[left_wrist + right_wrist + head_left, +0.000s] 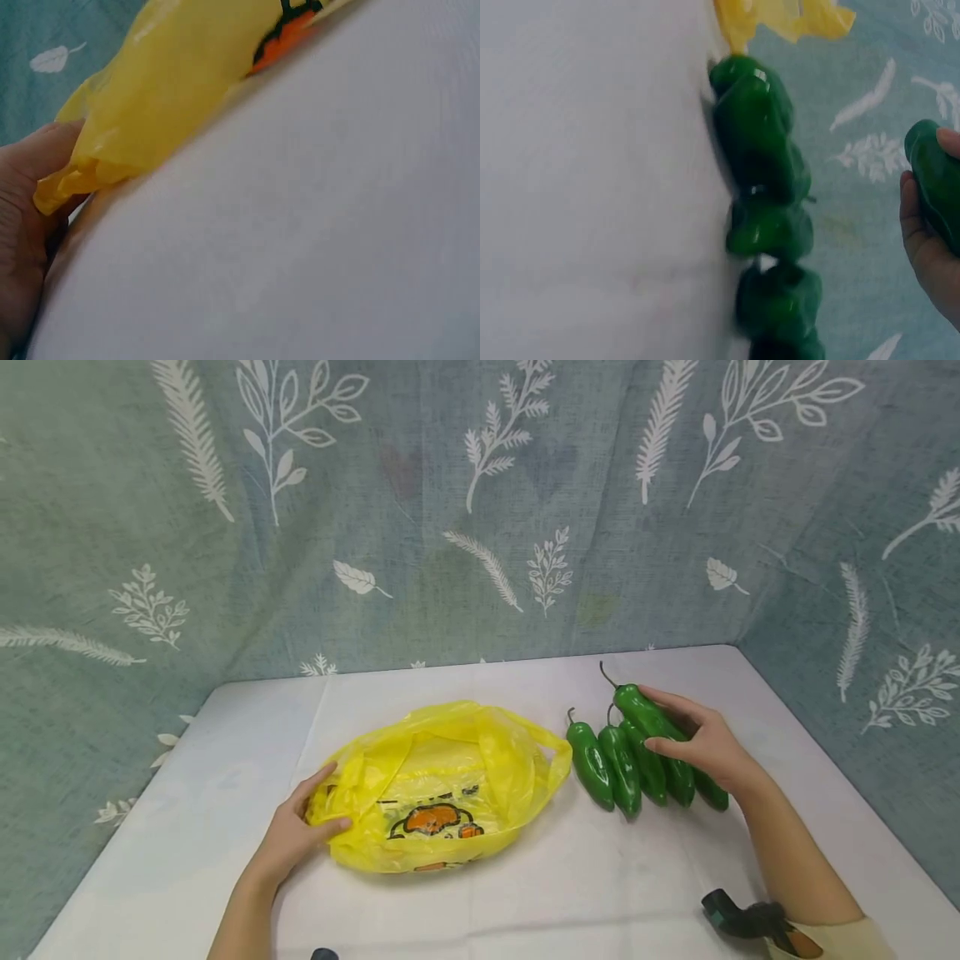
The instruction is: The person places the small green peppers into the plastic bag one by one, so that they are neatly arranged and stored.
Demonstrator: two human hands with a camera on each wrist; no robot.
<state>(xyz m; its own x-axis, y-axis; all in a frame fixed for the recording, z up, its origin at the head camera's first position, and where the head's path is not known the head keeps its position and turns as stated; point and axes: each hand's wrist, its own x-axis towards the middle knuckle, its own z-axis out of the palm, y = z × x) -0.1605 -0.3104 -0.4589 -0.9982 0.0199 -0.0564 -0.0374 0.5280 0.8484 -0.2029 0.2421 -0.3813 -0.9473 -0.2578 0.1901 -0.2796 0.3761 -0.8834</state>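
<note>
Loosely, the left hand (291,833) holds the left end of a yellow plastic bag (427,764) lying on the white table (570,877), thumb and fingers part-closed about it; such thin film is probably light, limp and best taken by its rim. Just right, green peppers (621,768) lie side by side. Above them, the right hand (714,745) grips a lifted pepper (643,710) around its body, likely firm but slippery.
</note>
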